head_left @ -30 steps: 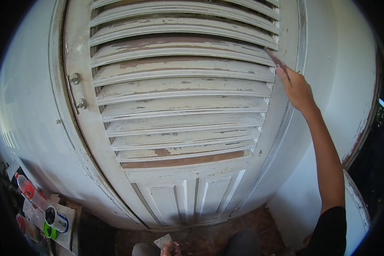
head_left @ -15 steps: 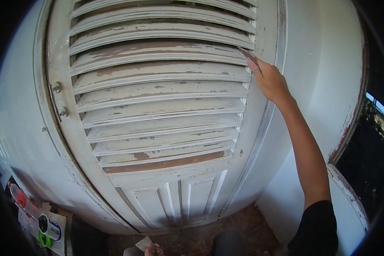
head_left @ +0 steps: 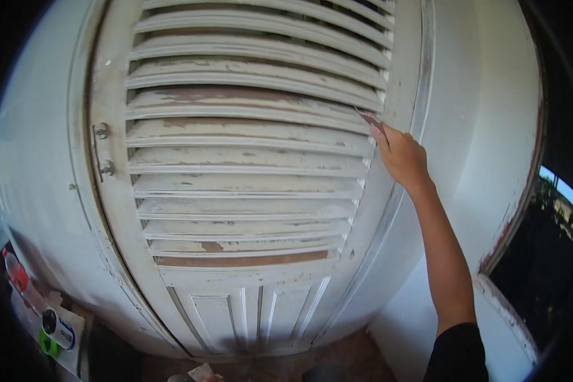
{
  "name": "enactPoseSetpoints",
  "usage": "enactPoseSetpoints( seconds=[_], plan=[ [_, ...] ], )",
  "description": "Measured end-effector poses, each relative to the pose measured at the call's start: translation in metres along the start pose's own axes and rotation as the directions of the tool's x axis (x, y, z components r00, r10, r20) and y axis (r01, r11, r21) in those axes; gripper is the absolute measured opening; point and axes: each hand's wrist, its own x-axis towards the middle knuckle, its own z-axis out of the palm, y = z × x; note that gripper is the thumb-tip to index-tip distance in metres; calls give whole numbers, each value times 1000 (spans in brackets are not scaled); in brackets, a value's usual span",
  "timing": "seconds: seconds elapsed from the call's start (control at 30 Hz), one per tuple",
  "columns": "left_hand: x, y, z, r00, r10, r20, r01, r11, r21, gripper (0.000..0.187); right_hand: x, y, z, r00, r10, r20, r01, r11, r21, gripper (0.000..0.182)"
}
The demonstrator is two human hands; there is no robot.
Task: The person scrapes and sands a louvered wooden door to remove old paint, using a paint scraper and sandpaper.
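A white louvred door with chipped, peeling paint fills the middle of the view; brown patches show on several slats. My right hand is closed round a thin brown sheet, whose pointed tip reaches the right end of a slat in the upper half of the door. At the bottom edge, my left hand shows only in small part, beside a pale flat piece that it appears to hold.
A metal bolt is fixed on the door's left side. At lower left stand a white container, a green round item and a red-labelled clear container. A chipped window edge lies at right.
The view has shifted, so the door sits lower and slightly to the right. My right hand stays by the same slat end with the sheet. My left hand has sunk mostly out of view.
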Motion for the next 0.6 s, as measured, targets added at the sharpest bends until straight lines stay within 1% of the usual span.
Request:
enactPoseSetpoints(
  seconds=[0.03, 0.07, 0.1, 0.17, 0.2, 0.27, 0.3, 0.37, 0.4, 0.43, 0.5, 0.57, 0.6],
  plan=[
    [3, -3, -4, 1000, -7, -8, 8, 1000, 7, 31, 5, 4, 6, 1000, -7, -23, 7, 1000, 1, 39],
    [2, -2, 3, 998, -24, -62, 23, 1000, -3, 31, 6, 7, 8, 999, -8, -41, 8, 1000, 1, 39],
    [1, -4, 6, 998, -17, -61, 16, 1000, -13, 31, 1, 9, 3, 999, -18, -49, 18, 1000, 4, 39],
    [-2, -3, 8, 1000, -15, -25, 14, 999, -37, 31, -12, 9, -6, 996, 29, 89, -29, 1000, -6, 39],
    [-1, -4, 8, 1000, -10, -19, 9, 999, -54, 31, -8, 7, -4, 997, 14, 80, -13, 1000, -9, 39],
    [-1, -6, 2, 1000, 3, -3, -3, 1000, 16, 32, -6, 12, 2, 999, -39, -3, 39, 999, -10, 38],
    [0, -7, 4, 1000, -6, -11, 6, 1000, 15, 32, -3, 10, 4, 999, -40, 10, 40, 999, -9, 38],
    [6, -6, 6, 999, 6, -31, -6, 1000, 0, 32, 6, -3, 12, 999, 43, -10, -43, 998, 34, 38],
    [12, -11, 5, 999, -11, -48, 10, 1000, -27, 30, -1, -5, 14, 999, 43, 5, -43, 998, 39, 38],
    [5, -12, 7, 998, -11, -55, 10, 1000, -23, 30, -10, -7, 13, 999, 35, -14, -35, 999, 20, 38],
    [0, -9, 20, 999, -7, -42, 8, 999, 36, 29, -10, -16, 8, 998, 16, -58, -15, 1000, 15, 38],
    [6, -14, 14, 999, -28, -25, 29, 998, 55, 28, -10, -13, 2, 999, 38, 2, -38, 997, 65, 39],
    [8, -16, 10, 1000, 8, 11, -9, 999, 52, 28, -6, -9, 3, 999, 49, 9, -49, 997, 55, 39]
  ],
)
